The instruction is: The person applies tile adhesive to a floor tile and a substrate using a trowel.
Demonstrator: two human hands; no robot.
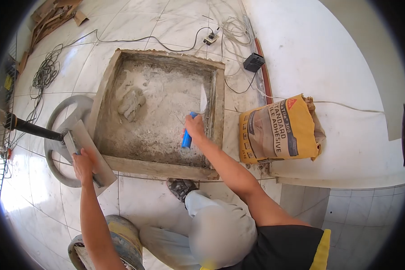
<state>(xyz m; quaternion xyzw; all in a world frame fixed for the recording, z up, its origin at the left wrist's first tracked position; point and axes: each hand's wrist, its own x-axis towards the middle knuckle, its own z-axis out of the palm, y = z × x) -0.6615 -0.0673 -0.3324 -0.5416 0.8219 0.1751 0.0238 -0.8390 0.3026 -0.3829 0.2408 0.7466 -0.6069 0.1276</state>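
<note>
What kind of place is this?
Probably a room under tiling work: a tile adhesive bag stands by a mortar-lined square recess in the tiled floor, and the right hand holds a blue-handled trowel, the left hand a float.

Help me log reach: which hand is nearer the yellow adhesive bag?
Right. The right hand, holding a blue-handled trowel at the right wall of the recess, sits close to the bag; the left hand holds a flat float across the recess, farther away.

The adhesive bag (276,132) stands right of the pit (166,128), fan base (74,105) left.
</note>
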